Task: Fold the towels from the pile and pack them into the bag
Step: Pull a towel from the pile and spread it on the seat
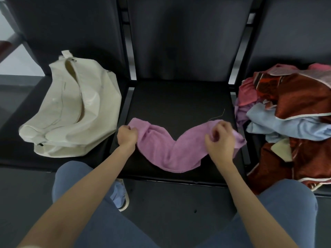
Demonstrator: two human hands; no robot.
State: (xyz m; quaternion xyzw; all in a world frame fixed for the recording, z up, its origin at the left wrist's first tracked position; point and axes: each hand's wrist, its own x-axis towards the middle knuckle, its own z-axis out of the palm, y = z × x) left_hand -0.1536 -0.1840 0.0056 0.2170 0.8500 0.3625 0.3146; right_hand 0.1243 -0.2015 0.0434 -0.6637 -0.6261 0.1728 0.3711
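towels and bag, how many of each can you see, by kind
Towel being handled: 1, the pink towel, one end in the left hand, the other in the right hand
Pile of unfolded towels: 1 heap, pieces inside too tangled to count
Bag: 1, the cream bag, zipper open
Total: 3 (2 single items plus 1 heap)

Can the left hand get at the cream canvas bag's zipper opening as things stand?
Probably yes: the cream canvas bag lies unzipped beside the left hand with nothing between, but that hand is gripping the pink terry towel.

Fuzzy pink cloth towel point(168, 151), matt canvas bag point(71, 111), satiny pile point(300, 97)
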